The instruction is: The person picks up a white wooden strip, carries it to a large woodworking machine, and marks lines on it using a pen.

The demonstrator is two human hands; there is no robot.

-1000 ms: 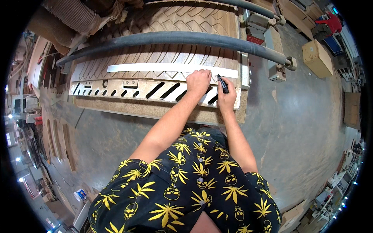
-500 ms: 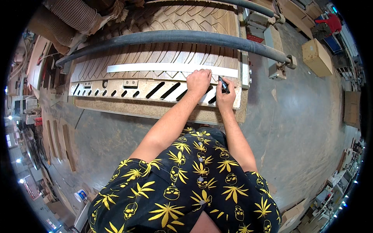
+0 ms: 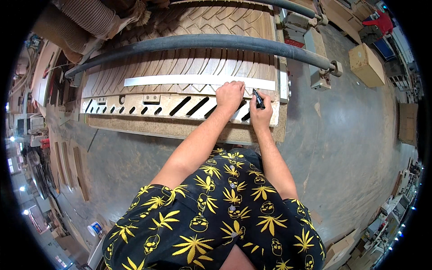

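Observation:
A long, narrow white strip (image 3: 180,80) lies across a wood-grain panel (image 3: 148,62) cut with curved grooves. My left hand (image 3: 229,96) rests on the strip right of its middle, its fingers curled and pressed together at the near edge. Beside it, my right hand (image 3: 263,111) grips a black marker (image 3: 259,101) in closed fingers. The marker's tip points up and away, close to the strip's near edge toward its right end. Whether the tip touches anything is too small to tell.
A dark roller bar (image 3: 198,42) spans above the panel, just beyond the strip. A slotted metal beam (image 3: 135,102) runs along the near edge. Ribbed hoses (image 3: 90,17) hang at upper left. A cardboard box (image 3: 366,65) stands on the floor at right; wooden strips (image 3: 78,171) are at left.

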